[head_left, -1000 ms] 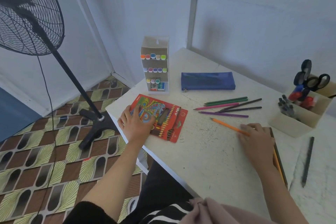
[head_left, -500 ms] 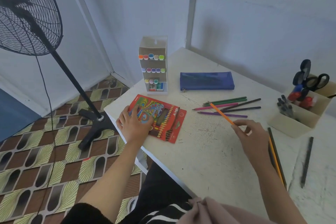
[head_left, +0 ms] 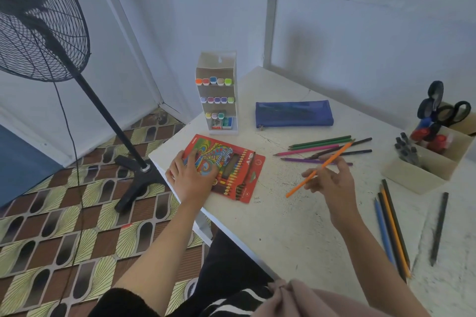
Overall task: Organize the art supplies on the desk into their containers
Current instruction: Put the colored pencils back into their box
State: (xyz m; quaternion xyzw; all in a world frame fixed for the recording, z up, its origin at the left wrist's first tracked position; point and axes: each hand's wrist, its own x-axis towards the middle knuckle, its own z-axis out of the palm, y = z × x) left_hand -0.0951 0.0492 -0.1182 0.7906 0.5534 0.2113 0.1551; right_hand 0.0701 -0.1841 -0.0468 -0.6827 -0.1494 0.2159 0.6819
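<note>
My left hand point(head_left: 189, 177) rests flat on the left end of a red coloured-pencil box point(head_left: 231, 170) near the desk's front left corner. My right hand point(head_left: 332, 180) pinches an orange pencil point(head_left: 304, 183) and holds it slanted above the desk, its tip pointing down toward the box. Several loose coloured pencils point(head_left: 322, 148) lie behind that hand. A second bunch of pencils point(head_left: 391, 229) lies to its right, with a single dark pencil point(head_left: 439, 229) beyond.
A white marker rack point(head_left: 219, 64) stands at the back left, a blue zip pouch point(head_left: 293, 113) beside it. A beige divided organizer point(head_left: 425, 172) with scissors point(head_left: 448, 110) and markers sits at the right. A black standing fan point(head_left: 38, 33) is on the floor left of the white desk point(head_left: 296, 226).
My right hand picked the orange pencil off the desk, lifted it and swung it left toward the red box. My left hand stayed on the box.
</note>
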